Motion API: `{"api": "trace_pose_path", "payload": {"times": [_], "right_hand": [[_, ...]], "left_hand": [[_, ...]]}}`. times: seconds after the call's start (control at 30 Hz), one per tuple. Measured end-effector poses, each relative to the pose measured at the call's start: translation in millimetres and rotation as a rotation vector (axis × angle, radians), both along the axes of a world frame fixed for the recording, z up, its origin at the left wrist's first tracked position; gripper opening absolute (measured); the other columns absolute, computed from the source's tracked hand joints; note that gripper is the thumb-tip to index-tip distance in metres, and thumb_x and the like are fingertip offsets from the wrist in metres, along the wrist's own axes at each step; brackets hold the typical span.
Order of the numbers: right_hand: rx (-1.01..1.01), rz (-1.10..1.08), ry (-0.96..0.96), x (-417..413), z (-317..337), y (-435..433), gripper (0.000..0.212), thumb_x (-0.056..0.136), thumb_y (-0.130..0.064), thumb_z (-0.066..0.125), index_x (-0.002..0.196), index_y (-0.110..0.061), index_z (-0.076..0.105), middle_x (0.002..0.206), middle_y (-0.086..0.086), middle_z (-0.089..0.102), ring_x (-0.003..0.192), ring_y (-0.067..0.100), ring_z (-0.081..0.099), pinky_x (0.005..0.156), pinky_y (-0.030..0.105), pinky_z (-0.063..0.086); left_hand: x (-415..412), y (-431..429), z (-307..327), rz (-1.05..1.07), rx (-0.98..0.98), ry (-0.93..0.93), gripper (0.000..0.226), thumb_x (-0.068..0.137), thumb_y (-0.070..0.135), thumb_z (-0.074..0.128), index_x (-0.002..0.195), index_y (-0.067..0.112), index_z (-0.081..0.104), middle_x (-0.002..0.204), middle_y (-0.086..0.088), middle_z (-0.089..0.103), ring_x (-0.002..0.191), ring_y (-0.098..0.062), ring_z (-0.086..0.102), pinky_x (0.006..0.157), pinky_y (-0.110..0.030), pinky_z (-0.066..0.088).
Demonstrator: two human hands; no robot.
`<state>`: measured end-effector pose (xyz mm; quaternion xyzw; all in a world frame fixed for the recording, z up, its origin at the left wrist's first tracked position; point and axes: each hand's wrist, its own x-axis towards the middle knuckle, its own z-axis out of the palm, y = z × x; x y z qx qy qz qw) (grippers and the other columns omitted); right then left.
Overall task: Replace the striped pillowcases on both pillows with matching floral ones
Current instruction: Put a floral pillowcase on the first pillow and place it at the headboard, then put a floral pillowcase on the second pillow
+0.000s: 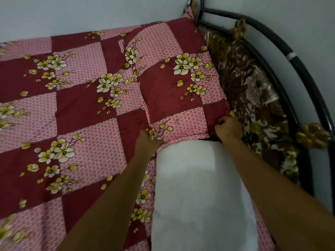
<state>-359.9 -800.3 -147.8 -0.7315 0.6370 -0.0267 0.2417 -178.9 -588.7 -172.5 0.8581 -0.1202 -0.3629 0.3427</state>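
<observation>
Left hand (149, 142): arm stretched forward, fingers curled, pinching the open hem of the floral pillowcase (181, 87).
Right hand (229, 128): arm extended, fingers clenched on the hem's other corner.
Pillow (195, 187): plain white and soft; far end inside the case, near end cut off by the frame's bottom edge.
Pillowcase: maroon-pink checks with yellow blossoms, lying on the bed sheet (72, 109).
Hard to see: the same print makes the case's left edge hard to trace.
Headboard (301, 71): curved black tubing.

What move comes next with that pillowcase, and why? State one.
Probably pull the case farther toward you over the pillow. The left hand and right hand each grip its open edge, and most of the white pillow lies bare outside it.
</observation>
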Motion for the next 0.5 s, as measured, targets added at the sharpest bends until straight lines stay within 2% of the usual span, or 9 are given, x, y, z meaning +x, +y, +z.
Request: {"api": "trace_pose_path", "payload": {"times": [0.1,0.17,0.23,0.3,0.37,0.4,0.43,0.5], "right_hand": [[0.074,0.054,-0.123,-24,22,17,0.03,0.085,-0.021,0.063,0.114,-0.015,0.072,0.118,0.012,0.068,0.107,0.032,0.062,0.092,0.04,0.052],[0.089,0.057,-0.231,-52,35,46,0.032,0.087,-0.024,0.063,0.117,-0.014,0.069,0.115,0.011,0.067,0.105,0.029,0.063,0.092,0.037,0.052],[0.106,0.033,-0.24,-90,41,88,0.041,0.089,-0.031,0.064,0.127,-0.015,0.061,0.127,0.011,0.057,0.117,0.028,0.056,0.101,0.037,0.046],[0.144,-0.076,-0.239,-133,42,137,0.057,0.091,-0.044,0.063,0.139,-0.018,0.048,0.141,0.008,0.046,0.127,0.024,0.047,0.108,0.035,0.039],[0.225,-0.227,-0.377,-164,43,183,0.071,0.088,-0.057,0.062,0.146,-0.023,0.04,0.144,0.0,0.045,0.127,0.017,0.047,0.107,0.032,0.038],[0.277,-0.277,-0.478,-174,42,201,0.072,0.088,-0.057,0.062,0.148,-0.025,0.037,0.143,-0.006,0.047,0.125,0.011,0.048,0.106,0.028,0.039],[0.325,-0.292,-0.566,-182,41,215,0.071,0.089,-0.054,0.062,0.15,-0.028,0.035,0.143,-0.011,0.047,0.125,0.006,0.049,0.107,0.026,0.038],[0.395,-0.302,-0.642,-192,39,233,0.072,0.09,-0.051,0.063,0.151,-0.032,0.032,0.144,-0.016,0.047,0.128,0.003,0.048,0.11,0.027,0.036]], "left_hand": [[-14,19,14,0.032,-0.045,-0.085,0.077,0.058,0.059,0.08,0.111,0.016,0.045,0.11,-0.005,0.062,0.099,-0.027,0.062,0.083,-0.046,0.053],[-34,39,25,0.066,-0.07,-0.094,0.069,0.063,0.054,0.08,0.109,0.015,0.046,0.104,-0.007,0.061,0.094,-0.029,0.063,0.079,-0.047,0.054],[-63,64,40,0.083,-0.077,-0.026,0.06,0.073,0.046,0.079,0.112,0.012,0.049,0.098,-0.002,0.06,0.091,-0.025,0.062,0.08,-0.042,0.053],[-94,94,45,0.077,-0.046,0.107,0.052,0.079,0.052,0.073,0.11,0.016,0.053,0.095,0.006,0.059,0.09,-0.018,0.062,0.082,-0.037,0.053],[-122,122,46,0.061,-0.082,0.272,0.043,0.081,0.056,0.068,0.102,0.02,0.061,0.095,0.007,0.066,0.091,-0.015,0.066,0.083,-0.034,0.055],[-134,134,43,0.039,-0.111,0.339,0.048,0.079,0.059,0.069,0.107,0.02,0.065,0.101,0.006,0.07,0.098,-0.015,0.067,0.088,-0.035,0.055],[-144,144,38,0.024,-0.135,0.383,0.062,0.074,0.064,0.07,0.118,0.021,0.064,0.112,0.006,0.07,0.108,-0.014,0.065,0.096,-0.036,0.052],[-158,161,36,0.025,-0.177,0.442,0.091,0.062,0.071,0.075,0.137,0.026,0.051,0.131,0.01,0.061,0.123,-0.01,0.056,0.109,-0.039,0.043]]}}
